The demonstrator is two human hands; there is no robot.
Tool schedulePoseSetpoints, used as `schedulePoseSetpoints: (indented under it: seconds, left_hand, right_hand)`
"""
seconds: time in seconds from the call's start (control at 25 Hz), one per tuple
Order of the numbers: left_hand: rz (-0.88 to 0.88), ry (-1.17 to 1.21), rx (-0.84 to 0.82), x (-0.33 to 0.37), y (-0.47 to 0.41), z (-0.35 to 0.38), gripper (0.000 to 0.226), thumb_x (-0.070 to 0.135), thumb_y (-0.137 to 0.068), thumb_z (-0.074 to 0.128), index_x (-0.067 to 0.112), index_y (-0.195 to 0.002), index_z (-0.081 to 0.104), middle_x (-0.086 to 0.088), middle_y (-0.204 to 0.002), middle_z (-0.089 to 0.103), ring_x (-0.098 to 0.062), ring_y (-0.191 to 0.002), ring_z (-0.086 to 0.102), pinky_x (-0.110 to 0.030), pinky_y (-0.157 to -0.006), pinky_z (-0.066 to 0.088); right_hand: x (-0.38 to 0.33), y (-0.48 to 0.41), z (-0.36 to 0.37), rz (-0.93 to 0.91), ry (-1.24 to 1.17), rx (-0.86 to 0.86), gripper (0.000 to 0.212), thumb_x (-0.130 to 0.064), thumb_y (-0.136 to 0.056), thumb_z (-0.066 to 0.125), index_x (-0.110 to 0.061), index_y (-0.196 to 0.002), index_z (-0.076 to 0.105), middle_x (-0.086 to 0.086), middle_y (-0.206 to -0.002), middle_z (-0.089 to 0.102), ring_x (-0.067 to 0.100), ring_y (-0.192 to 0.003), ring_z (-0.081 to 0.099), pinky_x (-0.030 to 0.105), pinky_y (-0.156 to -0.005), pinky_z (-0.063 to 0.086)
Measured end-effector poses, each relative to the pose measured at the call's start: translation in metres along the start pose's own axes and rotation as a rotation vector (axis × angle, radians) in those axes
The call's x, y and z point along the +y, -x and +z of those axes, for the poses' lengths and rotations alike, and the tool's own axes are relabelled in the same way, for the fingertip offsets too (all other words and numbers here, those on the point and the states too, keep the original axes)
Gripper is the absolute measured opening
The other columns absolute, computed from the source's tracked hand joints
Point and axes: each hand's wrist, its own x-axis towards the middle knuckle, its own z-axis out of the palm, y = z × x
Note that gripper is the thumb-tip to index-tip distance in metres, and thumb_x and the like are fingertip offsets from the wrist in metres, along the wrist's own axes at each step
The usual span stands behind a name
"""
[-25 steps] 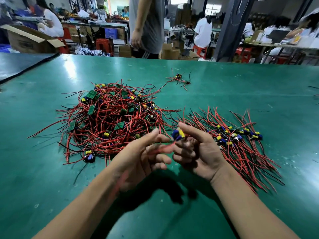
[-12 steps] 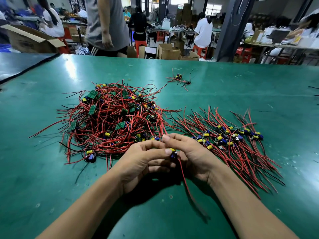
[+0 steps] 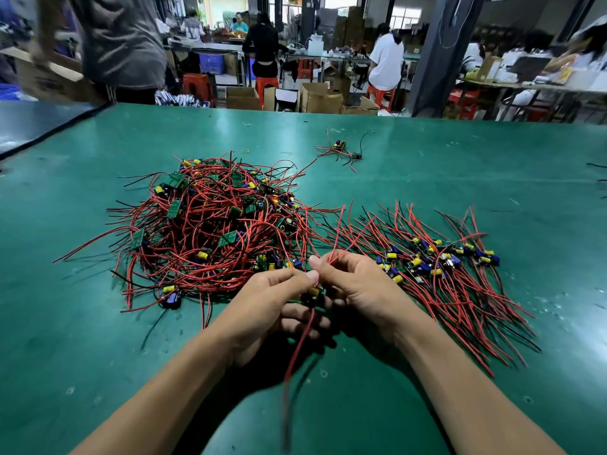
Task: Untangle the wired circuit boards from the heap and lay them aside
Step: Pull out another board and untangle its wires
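A tangled heap [image 3: 210, 228] of small green circuit boards with red and black wires lies on the green table, left of centre. To its right lies a sorted row of boards [image 3: 437, 257], their wires fanned out. Between the two, my left hand [image 3: 269, 310] and my right hand [image 3: 358, 290] hold one small circuit board [image 3: 312, 292] with a yellow capacitor. My right thumb and forefinger pinch its red wire, which rises toward the heap. Another red wire hangs down from the board toward me.
One loose wired board [image 3: 340, 147] lies farther back on the table [image 3: 460, 178]. A person in a grey shirt [image 3: 121, 44] stands at the far left edge. Cardboard boxes, red stools and seated workers fill the room behind.
My hands have lowered and come together just above the table, the held board now between them with a wire hanging down. The standing person has walked from centre to the left.
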Motion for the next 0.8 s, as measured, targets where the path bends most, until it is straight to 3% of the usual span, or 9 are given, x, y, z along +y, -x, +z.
schedulePoseSetpoints:
  seconds: [0.12,0.24,0.32,0.44,0.52,0.6,0.8]
  left_hand:
    - [0.003,-0.039,0.035,-0.0009,-0.0001,0.0009,0.008,0.007,-0.092,0.061,0.005,-0.087,0.066,-0.027,-0.084,0.071,-0.029,-0.060,0.067,-0.030,-0.051,0.057]
    - [0.000,-0.042,0.025,-0.0016,-0.0006,0.0025,0.023,0.003,-0.090,0.062,0.012,-0.072,0.073,-0.024,-0.079,0.071,-0.028,-0.059,0.068,-0.031,-0.051,0.058]
    - [0.008,-0.036,0.025,-0.0014,-0.0003,0.0039,0.011,0.008,-0.090,0.063,0.004,-0.083,0.071,-0.023,-0.081,0.072,-0.027,-0.060,0.069,-0.031,-0.053,0.058]
    - [0.005,-0.036,0.052,-0.0033,-0.0006,0.0030,0.023,0.012,-0.091,0.063,-0.009,-0.101,0.062,-0.022,-0.080,0.071,-0.029,-0.060,0.068,-0.033,-0.056,0.058]
    - [0.005,-0.033,0.065,-0.0042,-0.0007,0.0036,0.020,0.009,-0.093,0.061,-0.009,-0.100,0.064,-0.021,-0.077,0.070,-0.029,-0.058,0.067,-0.033,-0.055,0.058]
    - [0.013,-0.030,0.075,-0.0035,-0.0003,0.0052,0.018,0.007,-0.095,0.057,-0.009,-0.097,0.066,-0.019,-0.075,0.068,-0.026,-0.056,0.065,-0.031,-0.053,0.058]
    - [0.020,-0.020,0.066,-0.0009,-0.0002,0.0071,0.017,0.009,-0.096,0.055,0.003,-0.083,0.063,-0.015,-0.072,0.065,-0.022,-0.053,0.062,-0.026,-0.044,0.053]
  right_hand:
    - [-0.0023,0.0039,0.0048,-0.001,-0.079,-0.026,0.024,-0.040,-0.079,0.080,-0.020,-0.080,0.066,0.002,-0.060,0.056,0.011,-0.042,0.046,0.021,-0.040,0.043]
    - [-0.0040,0.0055,0.0058,-0.002,-0.076,-0.020,0.026,-0.040,-0.086,0.075,-0.015,-0.081,0.069,0.002,-0.050,0.046,0.010,-0.036,0.039,0.020,-0.040,0.039]
    - [-0.0038,0.0053,0.0062,-0.022,-0.039,0.000,0.030,-0.045,-0.085,0.073,-0.015,-0.082,0.072,0.001,-0.047,0.043,0.010,-0.034,0.038,0.019,-0.040,0.037]
    - [-0.0021,0.0059,0.0096,-0.027,-0.048,-0.020,0.032,-0.047,-0.085,0.071,-0.015,-0.089,0.076,0.001,-0.054,0.058,0.010,-0.038,0.047,0.020,-0.040,0.042]
    - [0.0004,0.0059,0.0096,-0.001,-0.019,-0.059,0.036,-0.048,-0.086,0.071,-0.016,-0.101,0.077,0.007,-0.065,0.061,0.016,-0.047,0.051,0.024,-0.047,0.046]
    - [0.0027,0.0049,0.0068,0.030,0.022,-0.098,0.040,-0.048,-0.089,0.068,-0.014,-0.109,0.075,0.010,-0.063,0.052,0.018,-0.051,0.047,0.028,-0.050,0.044]
    - [0.0054,0.0005,0.0050,-0.025,0.110,-0.019,0.049,-0.058,-0.091,0.065,-0.011,-0.103,0.076,0.004,-0.055,0.054,0.019,-0.047,0.050,0.026,-0.048,0.044]
